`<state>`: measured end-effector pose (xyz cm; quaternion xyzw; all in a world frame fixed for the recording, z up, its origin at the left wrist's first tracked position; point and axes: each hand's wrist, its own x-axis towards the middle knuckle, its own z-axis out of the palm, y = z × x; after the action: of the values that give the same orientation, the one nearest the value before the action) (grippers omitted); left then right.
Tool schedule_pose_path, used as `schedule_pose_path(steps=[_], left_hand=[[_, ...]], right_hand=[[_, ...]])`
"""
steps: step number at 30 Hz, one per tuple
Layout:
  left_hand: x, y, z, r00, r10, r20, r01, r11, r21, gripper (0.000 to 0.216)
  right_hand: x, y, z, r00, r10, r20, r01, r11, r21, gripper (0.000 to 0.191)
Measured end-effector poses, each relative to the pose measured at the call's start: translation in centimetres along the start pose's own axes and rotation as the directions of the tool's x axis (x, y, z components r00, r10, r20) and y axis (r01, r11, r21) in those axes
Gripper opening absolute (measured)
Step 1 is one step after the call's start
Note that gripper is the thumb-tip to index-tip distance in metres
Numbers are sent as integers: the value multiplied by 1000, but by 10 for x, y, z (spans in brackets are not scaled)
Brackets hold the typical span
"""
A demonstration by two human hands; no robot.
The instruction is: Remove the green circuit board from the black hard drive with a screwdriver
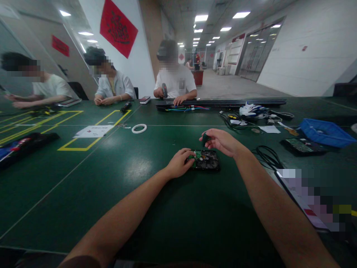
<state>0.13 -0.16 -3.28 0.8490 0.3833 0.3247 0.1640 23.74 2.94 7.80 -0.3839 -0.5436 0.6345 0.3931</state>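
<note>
An open black electronics housing [208, 165] with a green circuit board [198, 154] and dark wiring inside lies on the green table. My left hand [180, 162] grips its left end, thumb and fingers reaching over the board. Above the housing's back edge, my right hand [222, 142] is closed around the dark handle of a screwdriver [205, 139], which points down at the board. The screwdriver's tip is too small to make out.
A white tape roll [139, 128] and paper sheet [94, 131] lie left. To the right are a second circuit-board housing [302, 146], blue tray [327, 133], black cable [268, 158] and pixelated tablet-like object [302, 201]. Opposite, a person [175, 80] handles a long black bar [223, 104].
</note>
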Motion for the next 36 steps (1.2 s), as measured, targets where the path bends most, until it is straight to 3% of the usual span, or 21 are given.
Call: schedule_pose_path(steps=[6,16,31,36], left_hand=[[-1,1,0,1000,-11,-2,11,1000,0,30],[0,2,-2,1000,-10,3,10,1000,-7,31],[0,1,0,1000,-12,-1,12,1000,-8,31],[1,2,0,1000,-14,0,14,1000,-7,30]], right_hand=[[-1,-2,-2,999,-37,-27,35,996,-77,13],[1,-3,-3,975,-127,-182,94,979,-181,16],[-2,-5,3,983,-55,-175,38,994,-102,7],[-2,-4,1,992,-51,-115,40,995,-96,21]])
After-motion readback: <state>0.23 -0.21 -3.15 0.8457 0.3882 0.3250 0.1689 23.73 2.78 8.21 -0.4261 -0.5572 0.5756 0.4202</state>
